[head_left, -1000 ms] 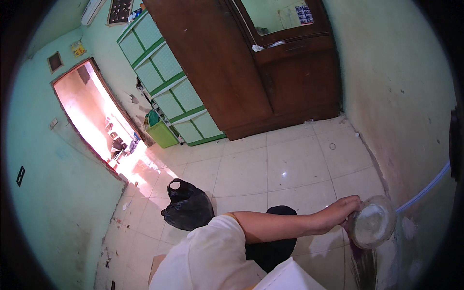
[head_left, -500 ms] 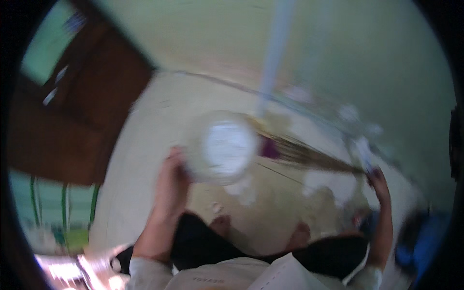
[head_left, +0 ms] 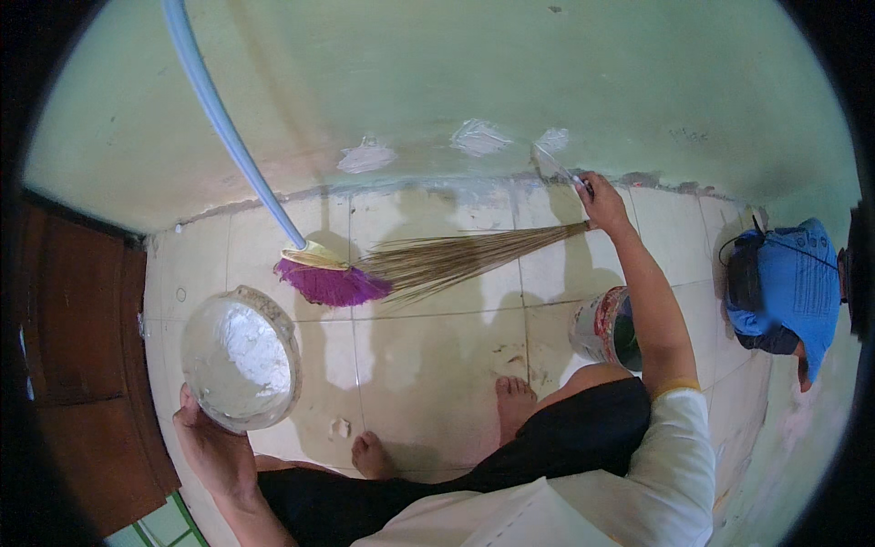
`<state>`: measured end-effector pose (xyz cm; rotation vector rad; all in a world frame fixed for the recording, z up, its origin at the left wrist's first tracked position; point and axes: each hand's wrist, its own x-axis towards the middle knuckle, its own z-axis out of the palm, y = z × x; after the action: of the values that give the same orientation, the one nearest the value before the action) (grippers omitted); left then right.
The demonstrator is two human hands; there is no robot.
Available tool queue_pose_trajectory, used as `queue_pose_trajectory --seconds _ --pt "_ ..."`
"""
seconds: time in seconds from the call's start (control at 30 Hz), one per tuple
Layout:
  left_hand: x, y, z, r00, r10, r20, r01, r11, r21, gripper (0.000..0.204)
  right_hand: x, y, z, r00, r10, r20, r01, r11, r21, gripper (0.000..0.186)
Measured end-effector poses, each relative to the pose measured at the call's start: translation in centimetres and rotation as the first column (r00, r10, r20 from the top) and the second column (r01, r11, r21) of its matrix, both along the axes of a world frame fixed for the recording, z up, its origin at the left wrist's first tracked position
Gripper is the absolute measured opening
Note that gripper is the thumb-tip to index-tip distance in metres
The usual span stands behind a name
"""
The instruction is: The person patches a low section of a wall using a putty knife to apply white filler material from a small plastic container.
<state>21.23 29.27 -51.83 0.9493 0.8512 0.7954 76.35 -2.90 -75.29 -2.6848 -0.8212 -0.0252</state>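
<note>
My left hand (head_left: 214, 451) grips the lower edge of a translucent plastic bowl (head_left: 290, 333), tilted, with white paste (head_left: 248, 351) inside. At the wall, my right hand (head_left: 603, 202) is closed round the handle of a putty knife (head_left: 558, 164). Its thin blade reaches up to a white smear (head_left: 552, 139) low on the green wall. Two more white patches, a middle one (head_left: 479, 137) and a left one (head_left: 366, 156), lie along the same wall.
A stick broom (head_left: 483, 257) and a purple broom (head_left: 333, 281) with a pale blue handle lie across the tiles ahead. A paint bucket (head_left: 597, 328) stands by my right knee. Far right is a blue cloth-like shape (head_left: 802, 283); brown wooden furniture (head_left: 82, 356) stands left.
My view has turned towards the wall and sharpened. The bowl has shifted from the middle to the lower left. My right hand has come up to the wall with the putty knife.
</note>
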Motion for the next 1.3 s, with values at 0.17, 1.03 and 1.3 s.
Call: queue_pose_trajectory --seconds 0.17,1.03,1.3 --pt "1.1 0.2 -0.6 0.998 -0.035 -0.045 0.034 0.999 -0.008 0.035 1.3 0.6 1.2 0.996 0.003 0.088 0.000 0.999 -0.032 0.028" --pt "0.3 1.1 -0.5 0.998 0.031 -0.061 -0.032 0.999 -0.014 0.031 -3.6 -3.7 2.4 0.782 -0.198 -0.591 0.382 0.901 0.204 0.031" --pt "0.2 0.9 1.0 0.999 0.010 -0.034 -0.012 0.999 -0.049 0.027 -4.8 2.2 6.3 0.495 -0.114 -0.861 0.707 0.629 0.323 0.017"
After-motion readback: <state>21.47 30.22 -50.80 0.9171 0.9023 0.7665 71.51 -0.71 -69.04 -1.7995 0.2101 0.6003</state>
